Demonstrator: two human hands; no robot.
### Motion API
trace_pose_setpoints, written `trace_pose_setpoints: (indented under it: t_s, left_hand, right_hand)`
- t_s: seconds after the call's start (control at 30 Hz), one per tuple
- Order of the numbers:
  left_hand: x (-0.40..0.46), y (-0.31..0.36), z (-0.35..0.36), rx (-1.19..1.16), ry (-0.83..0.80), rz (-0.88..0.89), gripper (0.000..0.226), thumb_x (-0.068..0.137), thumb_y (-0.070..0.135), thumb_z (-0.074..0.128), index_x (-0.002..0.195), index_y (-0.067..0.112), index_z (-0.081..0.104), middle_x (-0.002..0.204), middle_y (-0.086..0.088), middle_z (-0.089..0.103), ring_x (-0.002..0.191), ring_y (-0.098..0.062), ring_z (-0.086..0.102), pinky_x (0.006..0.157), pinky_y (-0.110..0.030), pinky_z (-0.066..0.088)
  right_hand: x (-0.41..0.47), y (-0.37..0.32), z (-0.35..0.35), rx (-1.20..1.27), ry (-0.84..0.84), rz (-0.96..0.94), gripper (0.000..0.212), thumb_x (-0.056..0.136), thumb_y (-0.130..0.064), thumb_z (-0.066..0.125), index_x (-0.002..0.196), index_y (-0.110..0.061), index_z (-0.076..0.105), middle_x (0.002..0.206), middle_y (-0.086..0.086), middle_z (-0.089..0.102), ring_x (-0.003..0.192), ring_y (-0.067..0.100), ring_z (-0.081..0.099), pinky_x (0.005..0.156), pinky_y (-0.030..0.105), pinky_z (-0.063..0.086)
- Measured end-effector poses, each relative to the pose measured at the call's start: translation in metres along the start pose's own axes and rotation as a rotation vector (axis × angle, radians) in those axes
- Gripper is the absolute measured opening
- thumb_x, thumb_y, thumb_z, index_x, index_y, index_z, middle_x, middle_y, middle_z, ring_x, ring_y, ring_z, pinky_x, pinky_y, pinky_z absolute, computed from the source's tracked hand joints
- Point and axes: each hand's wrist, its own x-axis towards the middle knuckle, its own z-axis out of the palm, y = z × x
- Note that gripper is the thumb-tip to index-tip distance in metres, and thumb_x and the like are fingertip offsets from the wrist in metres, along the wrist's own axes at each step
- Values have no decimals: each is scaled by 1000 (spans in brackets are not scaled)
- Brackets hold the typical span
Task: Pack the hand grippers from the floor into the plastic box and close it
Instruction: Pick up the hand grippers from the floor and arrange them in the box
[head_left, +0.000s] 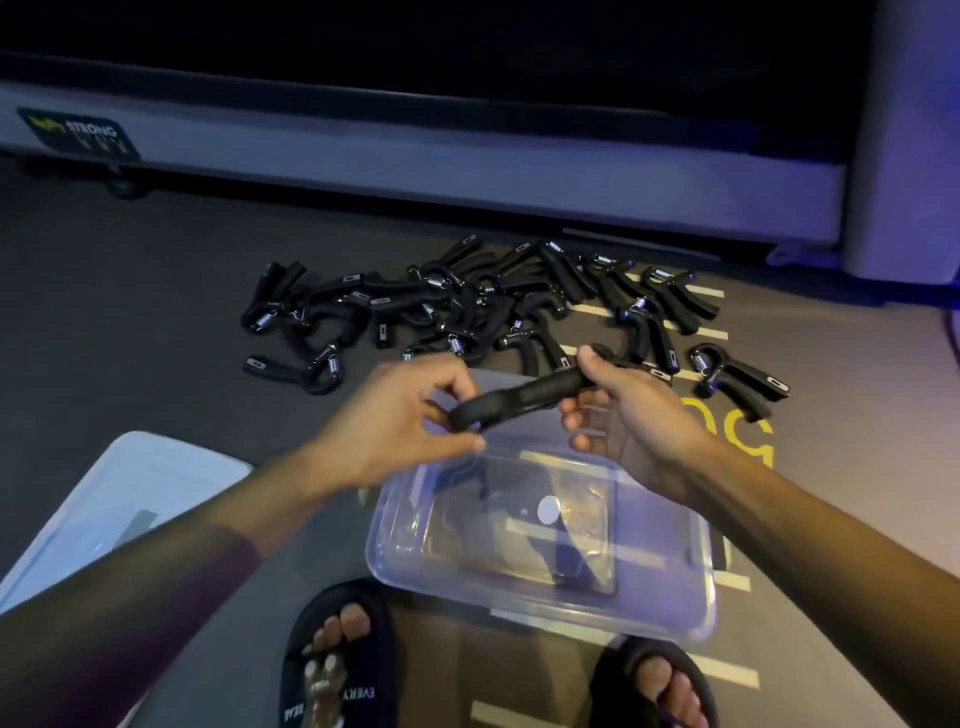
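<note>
Both my hands hold one black hand gripper (524, 397) above the far edge of the clear plastic box (395, 551). My left hand (400, 426) pinches its rounded end between thumb and fingers. My right hand (628, 415) grips the foam handle at the other end. The box stands open on the floor in front of my feet, and I cannot tell if anything lies inside. Several more black hand grippers (467, 306) with steel springs lie scattered on the floor beyond the box. The box's lid (130, 493) lies flat at my left.
A treadmill base (415, 161) with a "STRONG" label runs along the back. A grey post (904, 135) stands at the right. The dark floor carries pale stripes and yellow markings (748, 431). My two sandalled feet (337, 654) are at the bottom edge.
</note>
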Motion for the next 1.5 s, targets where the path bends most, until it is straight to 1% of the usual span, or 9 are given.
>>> trace_pose_setpoints:
  t_s: [0.1, 0.2, 0.3, 0.47, 0.7, 0.9, 1.1, 1.2, 1.5]
  left_hand:
    - [-9, -13, 1, 46, -229, -26, 22, 76, 33, 89, 86, 22, 74, 93, 5, 75, 86, -14, 72, 82, -33, 59]
    - [-7, -28, -4, 19, -13, -90, 29, 84, 52, 71, 83, 24, 74, 82, 6, 76, 74, -14, 71, 72, -29, 57]
    - [6, -46, -9, 64, 238, -59, 17, 88, 40, 70, 87, 23, 72, 83, 8, 70, 72, -5, 62, 69, -22, 47]
    - [24, -81, 0, 237, 264, -141, 27, 90, 19, 75, 116, 18, 69, 109, 4, 57, 100, -14, 57, 95, -30, 45]
    - [28, -107, 14, 185, 189, -202, 25, 97, 36, 56, 114, 24, 69, 99, 5, 67, 79, 2, 56, 77, -25, 46]
    - [25, -112, 20, 124, 211, -237, 26, 101, 40, 50, 111, 24, 67, 91, 9, 61, 80, -18, 59, 75, -29, 45]
    - [24, -116, 22, 113, 195, -282, 24, 102, 47, 45, 109, 32, 62, 74, 18, 58, 71, -3, 55, 67, -19, 42]
    - [23, -117, 23, 101, 200, -288, 24, 102, 51, 44, 108, 35, 61, 76, 7, 62, 73, -10, 60, 69, -24, 46]
    - [24, -120, 23, 109, 201, -277, 18, 104, 46, 46, 107, 35, 60, 66, 16, 54, 59, -2, 50, 59, -20, 41]
  right_hand:
    - [5, 13, -11, -184, -48, -22, 28, 101, -25, 55, 109, 1, 61, 67, 9, 61, 54, 17, 57, 47, 26, 51]
    - [12, 29, -25, -495, -211, -56, 20, 102, -9, 52, 120, -3, 58, 76, 7, 63, 58, 17, 59, 54, 28, 55]
    - [26, 49, -26, -764, -294, -26, 27, 102, -3, 49, 129, -7, 53, 83, 9, 60, 64, 15, 60, 63, 26, 55]
    - [59, 73, -19, -997, -322, -45, 28, 102, -6, 50, 129, -13, 46, 98, 9, 60, 75, 12, 58, 76, 26, 50]
    - [94, 89, -3, -1011, -344, 61, 22, 101, 4, 45, 123, 5, 42, 92, 21, 53, 77, 25, 56, 67, 25, 47]
    - [109, 112, -4, -920, -259, 213, 30, 99, 12, 45, 126, 2, 49, 76, 7, 48, 53, 15, 45, 45, 22, 43]
    - [115, 122, -6, -1023, -196, 181, 30, 97, 5, 53, 125, -5, 57, 73, 7, 60, 53, 16, 59, 57, 31, 54]
    - [113, 124, -6, -1085, -145, 160, 30, 97, -5, 56, 126, -12, 53, 98, 19, 69, 88, 36, 69, 85, 46, 57]
    - [102, 137, 0, -1102, -115, 159, 41, 93, -6, 62, 127, -12, 40, 84, 22, 74, 71, 37, 73, 72, 49, 61]
